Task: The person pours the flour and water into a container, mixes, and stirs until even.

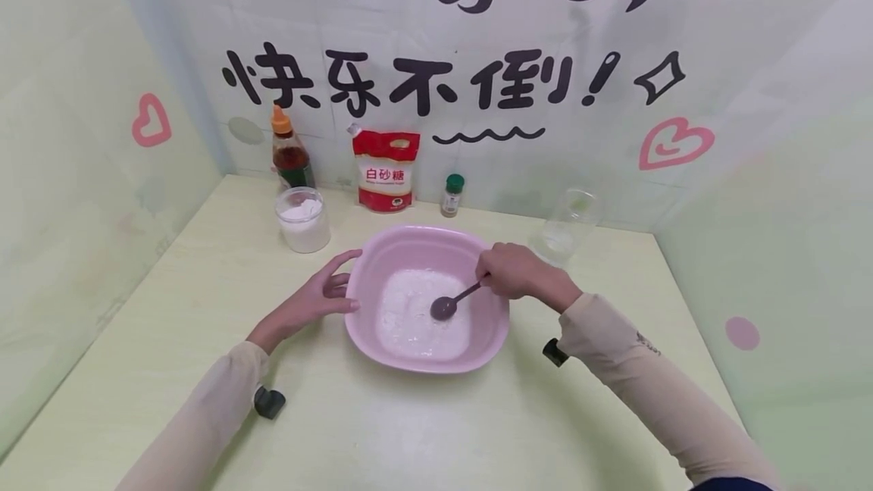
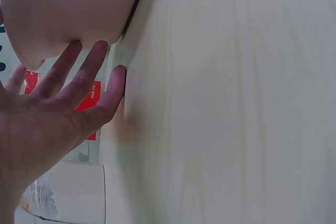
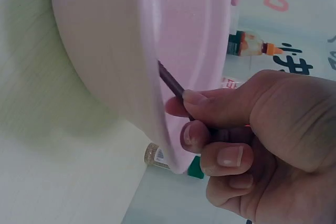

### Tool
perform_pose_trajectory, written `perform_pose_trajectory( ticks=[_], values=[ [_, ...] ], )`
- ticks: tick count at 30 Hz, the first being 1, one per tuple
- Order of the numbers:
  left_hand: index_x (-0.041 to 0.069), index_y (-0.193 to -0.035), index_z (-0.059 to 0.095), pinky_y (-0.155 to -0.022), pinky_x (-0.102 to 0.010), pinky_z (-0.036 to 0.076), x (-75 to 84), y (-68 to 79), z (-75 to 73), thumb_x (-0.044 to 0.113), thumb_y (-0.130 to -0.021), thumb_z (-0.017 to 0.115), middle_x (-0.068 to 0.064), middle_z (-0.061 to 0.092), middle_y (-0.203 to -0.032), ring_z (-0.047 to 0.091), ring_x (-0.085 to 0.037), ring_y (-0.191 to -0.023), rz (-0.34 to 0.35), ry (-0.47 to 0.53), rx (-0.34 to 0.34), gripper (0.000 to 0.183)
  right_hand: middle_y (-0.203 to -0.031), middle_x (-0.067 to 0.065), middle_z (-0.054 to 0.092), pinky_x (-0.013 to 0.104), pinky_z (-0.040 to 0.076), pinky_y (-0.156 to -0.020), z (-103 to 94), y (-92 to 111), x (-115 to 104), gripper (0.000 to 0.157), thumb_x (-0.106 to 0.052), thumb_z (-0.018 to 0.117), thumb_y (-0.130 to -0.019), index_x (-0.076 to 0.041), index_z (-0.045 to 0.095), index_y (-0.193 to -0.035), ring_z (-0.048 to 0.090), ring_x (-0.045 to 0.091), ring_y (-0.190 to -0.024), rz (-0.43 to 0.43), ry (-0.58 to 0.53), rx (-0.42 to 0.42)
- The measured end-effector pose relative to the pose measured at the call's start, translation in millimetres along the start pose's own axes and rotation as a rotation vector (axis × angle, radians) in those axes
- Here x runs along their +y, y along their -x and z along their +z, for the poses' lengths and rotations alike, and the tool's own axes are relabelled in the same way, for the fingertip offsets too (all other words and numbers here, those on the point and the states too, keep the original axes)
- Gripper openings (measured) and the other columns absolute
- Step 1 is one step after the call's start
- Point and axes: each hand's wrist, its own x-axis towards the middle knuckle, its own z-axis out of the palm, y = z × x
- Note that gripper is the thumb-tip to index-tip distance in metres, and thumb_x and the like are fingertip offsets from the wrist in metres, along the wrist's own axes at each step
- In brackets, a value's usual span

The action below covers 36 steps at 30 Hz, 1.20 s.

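A pink plastic basin (image 1: 428,367) stands mid-table, with white powder (image 1: 409,317) spread over its bottom. My right hand (image 1: 513,270) reaches over the basin's right rim and pinches the handle of a dark brown spoon (image 1: 444,308). The spoon's bowl rests at the powder. In the right wrist view the thumb and index finger grip the handle (image 3: 172,83), the other fingers curled below. My left hand (image 1: 310,303) is at the basin's left side, thumb at the rim. Its spread, mostly straight fingers (image 2: 84,80) touch the outer wall in the left wrist view.
Behind the basin stand a clear tub of white powder (image 1: 304,229), a sauce bottle with an orange cap (image 1: 292,154), a red and white sugar bag (image 1: 386,173) and a small green-capped jar (image 1: 452,195). A clear container (image 1: 562,233) is at the back right, near the wall.
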Motion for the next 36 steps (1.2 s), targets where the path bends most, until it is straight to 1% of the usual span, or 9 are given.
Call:
perform_pose_trajectory(
  ticks=[6, 12, 17, 20, 23, 25, 29, 32, 36],
  values=[
    [0.03, -0.159, 0.019, -0.111, -0.058, 0.041, -2.5, -0.6, -0.8, 0.014, -0.09, 0.072, -0.024, 0.042, -0.155, 0.045, -0.047, -0.139, 0.005, 0.0, 0.0, 0.088, -0.073, 0.002, 0.063, 0.028, 0.043, -0.061, 6.9, -14, -8, 0.018, -0.002, 0.061, -0.091, -0.009, 0.077, -0.088, 0.051, 0.019, -0.068, -0.027, 0.035, 0.095],
    [0.029, -0.159, 0.018, -0.111, -0.059, 0.041, -3.0, -0.1, -1.6, 0.015, -0.09, 0.073, -0.025, 0.041, -0.155, 0.044, -0.047, -0.139, 0.009, 0.001, 0.013, 0.09, -0.073, 0.003, 0.068, 0.025, 0.041, -0.062, 11.3, -30, -31, 0.017, -0.001, 0.062, -0.091, -0.008, 0.077, -0.087, 0.05, 0.016, -0.065, -0.122, 0.008, 0.134],
    [0.029, -0.159, 0.018, -0.111, -0.058, 0.041, -3.6, 0.0, -0.5, 0.015, -0.089, 0.074, -0.025, 0.042, -0.154, 0.046, -0.047, -0.138, 0.027, 0.014, -0.004, 0.091, -0.085, 0.004, 0.077, 0.021, 0.043, -0.066, 17.3, -32, -45, 0.014, -0.006, 0.066, -0.093, -0.009, 0.08, -0.096, 0.054, 0.011, -0.067, -0.262, -0.036, 0.079],
    [0.028, -0.159, 0.018, -0.11, -0.057, 0.041, -3.2, -0.2, -0.6, 0.015, -0.089, 0.074, -0.026, 0.043, -0.153, 0.046, -0.047, -0.137, 0.039, 0.014, -0.01, 0.091, -0.086, 0.003, 0.077, 0.02, 0.044, -0.065, 17.5, -26, -47, 0.014, -0.007, 0.067, -0.093, -0.011, 0.08, -0.096, 0.054, 0.011, -0.067, -0.291, -0.069, 0.012],
    [0.027, -0.159, 0.019, -0.109, -0.056, 0.043, -3.0, -0.5, -1.4, 0.015, -0.088, 0.075, -0.027, 0.043, -0.153, 0.047, -0.047, -0.137, 0.044, 0.015, -0.007, 0.091, -0.085, -0.001, 0.075, 0.022, 0.046, -0.069, 13.3, -17, -43, 0.014, -0.007, 0.068, -0.092, -0.013, 0.08, -0.095, 0.055, 0.011, -0.071, -0.252, -0.066, -0.045],
    [0.027, -0.159, 0.019, -0.108, -0.055, 0.044, -3.1, -0.7, -2.1, 0.015, -0.088, 0.075, -0.027, 0.043, -0.153, 0.046, -0.047, -0.137, 0.042, 0.015, -0.006, 0.091, -0.085, -0.003, 0.073, 0.024, 0.047, -0.072, 7.9, -12, -36, 0.013, -0.007, 0.068, -0.092, -0.013, 0.079, -0.095, 0.055, 0.012, -0.075, -0.195, -0.048, -0.071],
    [0.027, -0.158, 0.019, -0.107, -0.053, 0.046, -4.1, -0.6, -3.1, 0.013, -0.09, 0.073, -0.027, 0.042, -0.153, 0.046, -0.048, -0.137, 0.038, 0.015, -0.011, 0.089, -0.082, -0.001, 0.066, 0.026, 0.048, -0.069, -5.3, -9, -19, 0.012, -0.007, 0.066, -0.092, -0.013, 0.076, -0.09, 0.054, 0.016, -0.077, -0.058, -0.005, -0.097],
    [0.027, -0.159, 0.019, -0.107, -0.054, 0.046, -4.7, -0.6, -3.0, 0.012, -0.09, 0.072, -0.027, 0.042, -0.153, 0.046, -0.048, -0.137, 0.038, 0.017, -0.012, 0.088, -0.074, 0.001, 0.059, 0.026, 0.044, -0.062, -10.2, -13, -8, 0.017, -0.004, 0.063, -0.091, -0.012, 0.072, -0.079, 0.051, 0.018, -0.071, 0.014, 0.021, -0.063],
    [0.027, -0.159, 0.019, -0.108, -0.054, 0.045, -5.2, -1.2, -2.5, 0.013, -0.089, 0.073, -0.026, 0.041, -0.154, 0.046, -0.048, -0.138, 0.036, 0.016, -0.01, 0.089, -0.065, 0.001, 0.051, 0.027, 0.038, -0.058, -7.9, -22, -3, 0.025, 0.001, 0.059, -0.089, -0.013, 0.065, -0.069, 0.047, 0.019, -0.066, 0.037, 0.067, 0.035]
  ],
)
